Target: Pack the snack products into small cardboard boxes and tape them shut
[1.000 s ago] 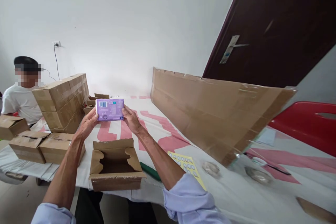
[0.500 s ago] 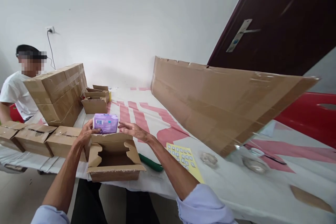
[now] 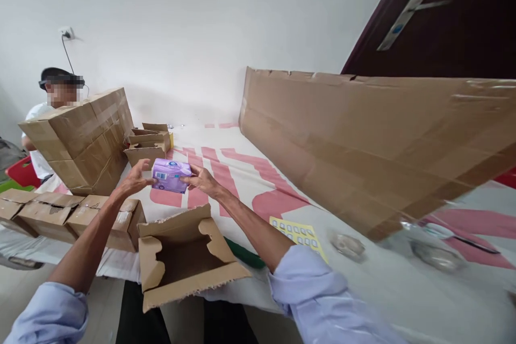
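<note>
A small purple packet [image 3: 171,175] with a barcode label is held up between both my hands above the table. My left hand [image 3: 135,179] grips its left end, fingers curled round it. My right hand [image 3: 198,179] pinches its right end. Just in front of me, at the table's near edge, an open empty cardboard box [image 3: 183,255] sits with its flaps up, tilted a little toward me. The packet hangs beyond and above that box, apart from it.
Several closed small cartons [image 3: 60,215] lie at the left, with a big taped carton [image 3: 83,137] and open boxes [image 3: 147,145] behind. A person in a white shirt [image 3: 38,118] sits far left. A long cardboard sheet [image 3: 363,140] stands at the right. A yellow sticker sheet [image 3: 298,234] and a green object [image 3: 242,252] lie nearby.
The packet dipped to the box's far flap with only my left hand on it, then rose again; now both hands hold it. The view shifted right and down.
</note>
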